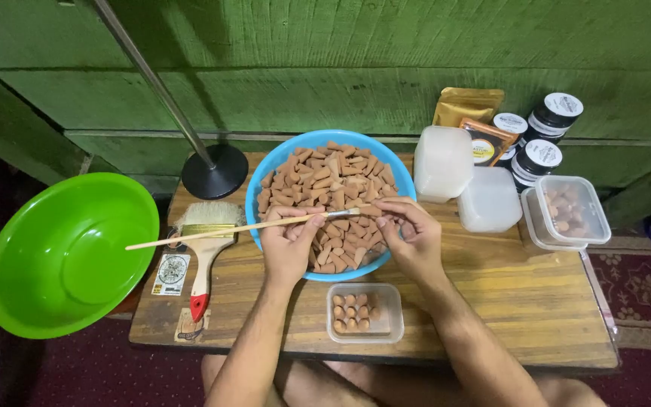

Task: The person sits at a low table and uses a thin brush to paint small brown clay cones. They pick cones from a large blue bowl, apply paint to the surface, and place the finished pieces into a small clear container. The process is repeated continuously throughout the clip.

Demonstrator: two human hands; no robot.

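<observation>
Many brown cones, blue bowl

Both forearms bare, reaching forward from below, converging. Left hand curled, fingers pinched shut, knuckles up. Right hand just beside it, palm turned inward, fingers bent and pinched closed near the left fingertips. Wrists straight, elbows low.
</observation>
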